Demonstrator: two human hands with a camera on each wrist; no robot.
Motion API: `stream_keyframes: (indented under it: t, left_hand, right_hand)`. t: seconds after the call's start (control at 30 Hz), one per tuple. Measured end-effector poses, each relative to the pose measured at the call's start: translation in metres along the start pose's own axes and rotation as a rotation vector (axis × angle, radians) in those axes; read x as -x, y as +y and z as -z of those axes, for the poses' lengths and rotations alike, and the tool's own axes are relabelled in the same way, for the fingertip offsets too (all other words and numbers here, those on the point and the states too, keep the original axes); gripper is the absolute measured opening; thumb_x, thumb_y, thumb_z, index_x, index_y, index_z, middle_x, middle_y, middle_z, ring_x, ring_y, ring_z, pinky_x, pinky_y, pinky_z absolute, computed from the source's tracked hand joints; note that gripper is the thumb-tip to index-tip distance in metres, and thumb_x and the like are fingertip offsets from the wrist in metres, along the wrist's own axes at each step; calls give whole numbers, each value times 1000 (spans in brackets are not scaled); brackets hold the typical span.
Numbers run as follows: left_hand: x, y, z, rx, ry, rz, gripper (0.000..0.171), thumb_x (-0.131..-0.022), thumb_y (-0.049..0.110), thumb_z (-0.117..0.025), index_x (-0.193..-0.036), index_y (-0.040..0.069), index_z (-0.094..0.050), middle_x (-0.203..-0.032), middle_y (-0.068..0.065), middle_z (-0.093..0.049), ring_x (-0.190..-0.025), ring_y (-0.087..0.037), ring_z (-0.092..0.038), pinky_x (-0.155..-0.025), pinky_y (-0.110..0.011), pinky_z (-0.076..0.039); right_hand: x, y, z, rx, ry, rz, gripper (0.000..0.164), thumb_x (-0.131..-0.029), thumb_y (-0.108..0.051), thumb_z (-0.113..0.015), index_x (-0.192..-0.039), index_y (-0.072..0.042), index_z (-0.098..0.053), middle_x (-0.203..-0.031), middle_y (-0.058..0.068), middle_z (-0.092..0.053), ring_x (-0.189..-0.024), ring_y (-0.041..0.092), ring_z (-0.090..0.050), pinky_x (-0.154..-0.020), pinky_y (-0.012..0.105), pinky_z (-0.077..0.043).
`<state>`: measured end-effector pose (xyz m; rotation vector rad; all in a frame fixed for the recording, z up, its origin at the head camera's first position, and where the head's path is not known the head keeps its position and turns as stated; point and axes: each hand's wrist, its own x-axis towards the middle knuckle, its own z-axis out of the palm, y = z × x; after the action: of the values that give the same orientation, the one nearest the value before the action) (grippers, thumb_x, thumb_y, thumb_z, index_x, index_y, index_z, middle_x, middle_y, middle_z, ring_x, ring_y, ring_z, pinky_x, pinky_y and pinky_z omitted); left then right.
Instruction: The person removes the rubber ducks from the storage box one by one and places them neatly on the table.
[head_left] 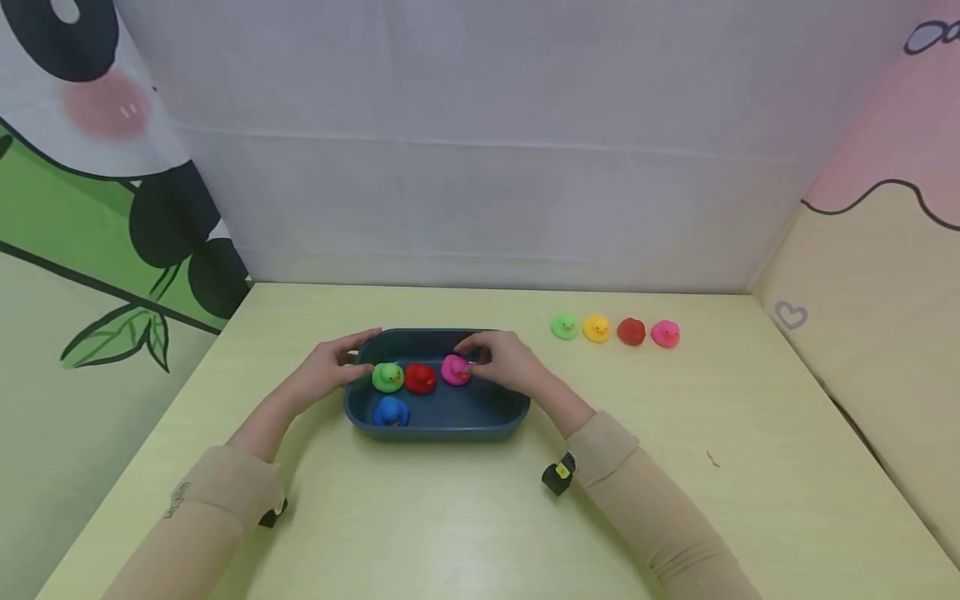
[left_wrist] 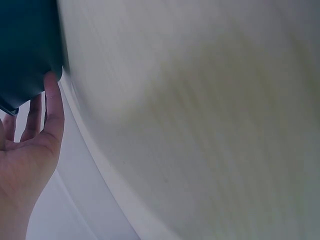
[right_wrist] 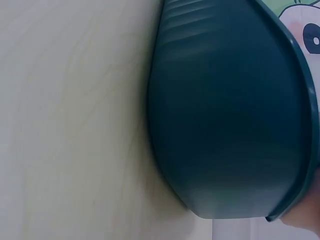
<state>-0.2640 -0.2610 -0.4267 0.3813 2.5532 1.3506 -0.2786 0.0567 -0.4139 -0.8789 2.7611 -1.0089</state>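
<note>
A dark teal plastic basin holds a green rubber duck, a red rubber duck, a pink rubber duck and a blue rubber duck. My left hand grips the basin's left end, thumb over the rim beside the green duck; the left wrist view shows its fingers against the outer wall. Reaching over the back right rim, my right hand pinches the pink duck between thumb and fingers. In the right wrist view the basin's wall hides most of that hand.
Behind the basin to the right, a row of small ducks stands on the pale wooden table: green, yellow, red and pink. A white cloth wall rises at the table's back edge, with printed panels on both sides.
</note>
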Motion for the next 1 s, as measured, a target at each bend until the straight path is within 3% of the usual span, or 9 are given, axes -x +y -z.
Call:
stream_keyframes:
  t: [0.37,0.6,1.0]
  left_hand:
    - [3,4,1,-11,-2,4,62,-92,23,-63,-147,21,-34,-141,-20,-42,-116,-39,-52,-81,-43,-53]
    - [3,3,1,-31,0,5,61,-91,25,-63,-146,24,-36,-142,-19,-42,-117,-38,-52,-78,-38,-54]
    - [5,3,1,-34,10,-14,61,-91,27,-63,-146,23,-37,-138,-20,-46,-115,-38,-53,-76,-36,-54]
  right_hand:
    - [-7,-4,-4,94,-58,-46,28,-85,-21,-70,-113,-18,-68,-91,-3,-66,-69,13,-52,-61,22,-43]
    - [-9,-6,-5,105,-83,-57,27,-86,-21,-69,-113,-19,-69,-106,-1,-69,-84,13,-56,-72,23,-47]
    - [-8,-6,-6,113,-66,-25,25,-86,-20,-70,-110,-17,-70,-104,-1,-69,-85,13,-57,-73,22,-47]
